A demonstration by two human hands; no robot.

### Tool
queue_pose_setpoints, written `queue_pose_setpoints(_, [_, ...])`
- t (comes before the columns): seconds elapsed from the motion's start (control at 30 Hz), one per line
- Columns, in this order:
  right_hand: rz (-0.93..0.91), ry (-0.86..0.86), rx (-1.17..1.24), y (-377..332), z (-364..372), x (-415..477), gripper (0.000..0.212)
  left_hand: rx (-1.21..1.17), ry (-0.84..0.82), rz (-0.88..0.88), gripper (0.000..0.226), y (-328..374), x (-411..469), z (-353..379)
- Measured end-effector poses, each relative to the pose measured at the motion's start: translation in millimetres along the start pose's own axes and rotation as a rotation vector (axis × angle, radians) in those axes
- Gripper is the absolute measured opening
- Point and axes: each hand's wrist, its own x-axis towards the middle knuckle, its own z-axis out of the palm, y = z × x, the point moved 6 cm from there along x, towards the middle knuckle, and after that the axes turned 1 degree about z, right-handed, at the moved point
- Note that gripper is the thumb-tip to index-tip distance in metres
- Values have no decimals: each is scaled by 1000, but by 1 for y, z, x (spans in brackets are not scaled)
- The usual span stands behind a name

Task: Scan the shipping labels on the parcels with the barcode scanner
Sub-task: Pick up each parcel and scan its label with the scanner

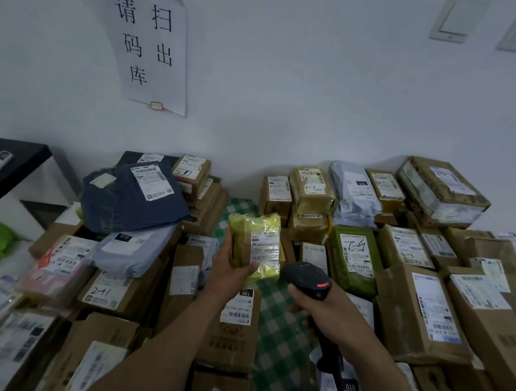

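Observation:
My left hand (230, 268) holds a small yellow plastic-wrapped parcel (253, 242) upright above the table, its white shipping label (265, 248) facing me. My right hand (324, 312) grips a black barcode scanner (308, 279) just to the right of and below the parcel. The scanner's head points toward the label and a red light shows on its top. Its dark cable (338, 379) runs down past my right forearm.
Cardboard boxes and mailer bags with labels crowd the table on both sides: a dark blue bag (130, 195) at left, a green parcel (354, 261) at right. A strip of green checked cloth (280, 339) shows between the piles. A paper sign (151, 43) hangs on the wall.

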Motion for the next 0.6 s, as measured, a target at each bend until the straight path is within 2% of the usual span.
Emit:
queue_pose_setpoints(0.13, [-16, 22, -5, 2, 4, 5, 20, 12, -33, -80, 109, 0, -5, -20])
queue_pose_setpoints(0.27, [-3, -17, -29, 5, 14, 15, 25, 82, -62, -217, 91, -12, -13, -62])
queue_pose_setpoints(0.37, [-20, -61, -17, -1, 30, 20, 23, 201, -58, -306, 95, -24, -19, -96])
queue_pose_setpoints(0.43, [-31, -95, -16, -3, 41, 23, 29, 251, -42, -360, 93, -31, -23, -111])
queue_pose_setpoints(0.6, [-25, -165, -73, 2, 62, 28, 43, 514, -23, -317, 73, -47, -30, -128])
